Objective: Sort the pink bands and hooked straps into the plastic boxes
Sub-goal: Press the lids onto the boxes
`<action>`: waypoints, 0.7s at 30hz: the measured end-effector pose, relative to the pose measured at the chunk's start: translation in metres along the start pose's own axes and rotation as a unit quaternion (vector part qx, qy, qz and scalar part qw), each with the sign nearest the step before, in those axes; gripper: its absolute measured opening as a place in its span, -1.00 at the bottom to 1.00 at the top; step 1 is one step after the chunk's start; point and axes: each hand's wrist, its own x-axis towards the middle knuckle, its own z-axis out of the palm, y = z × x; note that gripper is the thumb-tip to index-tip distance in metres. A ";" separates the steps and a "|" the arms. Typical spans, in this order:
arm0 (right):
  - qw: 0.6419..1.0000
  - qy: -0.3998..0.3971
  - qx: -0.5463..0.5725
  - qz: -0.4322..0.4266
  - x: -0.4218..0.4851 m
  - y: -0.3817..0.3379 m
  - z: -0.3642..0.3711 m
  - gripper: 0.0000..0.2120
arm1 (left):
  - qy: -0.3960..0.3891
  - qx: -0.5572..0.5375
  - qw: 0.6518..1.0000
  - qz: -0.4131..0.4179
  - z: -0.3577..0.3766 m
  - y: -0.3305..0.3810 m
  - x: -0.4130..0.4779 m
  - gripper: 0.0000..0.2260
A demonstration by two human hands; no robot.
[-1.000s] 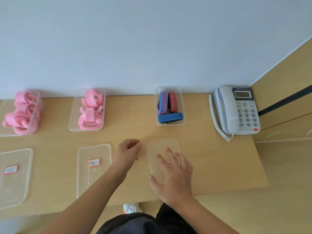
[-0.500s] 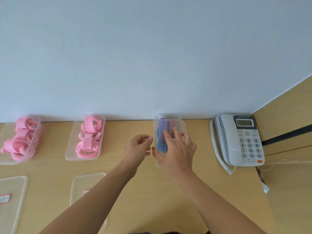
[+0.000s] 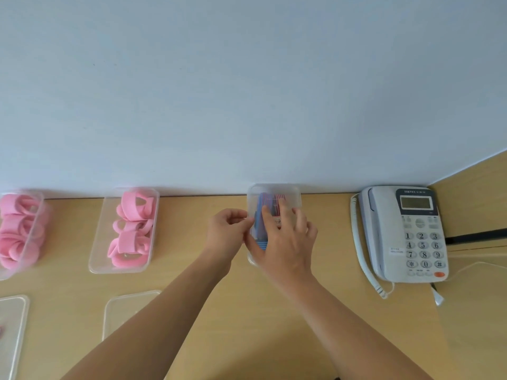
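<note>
The right hand (image 3: 285,242) lies spread flat on the lid (image 3: 291,195) covering the straps (image 3: 259,231). The left hand (image 3: 225,231) pinches the lid's left edge. A second ago the lid lay nearer on the table (image 3: 189,215).

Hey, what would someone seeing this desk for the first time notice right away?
Centre stage, the right hand presses flat on a lidded clear box of striped straps while the left hand pinches its left edge. To the left, two open boxes brim with pink bands; a grey telephone sits far right.
</note>
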 end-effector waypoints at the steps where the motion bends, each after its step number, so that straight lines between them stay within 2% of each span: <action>1: 1.000 -0.007 -0.005 -0.007 -0.001 0.000 0.000 -0.41 | 0.002 0.007 1.000 0.002 0.001 0.000 0.001 -0.95; 5: 0.999 -0.034 -0.017 -0.009 -0.005 -0.002 -0.002 -0.37 | 0.022 0.059 0.998 0.025 0.003 0.000 0.002 -0.99; 9: 1.000 -0.020 -0.008 0.001 -0.002 -0.004 -0.005 -0.40 | 0.030 0.092 0.994 0.041 0.002 0.002 0.000 -0.97; 15: 0.998 0.043 0.045 0.014 -0.003 -0.006 0.000 -0.44 | 0.022 0.089 0.995 0.043 0.003 0.004 -0.003 -0.91; 21: 1.000 0.015 0.020 0.014 -0.003 -0.005 0.000 -0.44 | 0.017 0.072 0.997 0.022 0.001 0.006 0.000 -0.94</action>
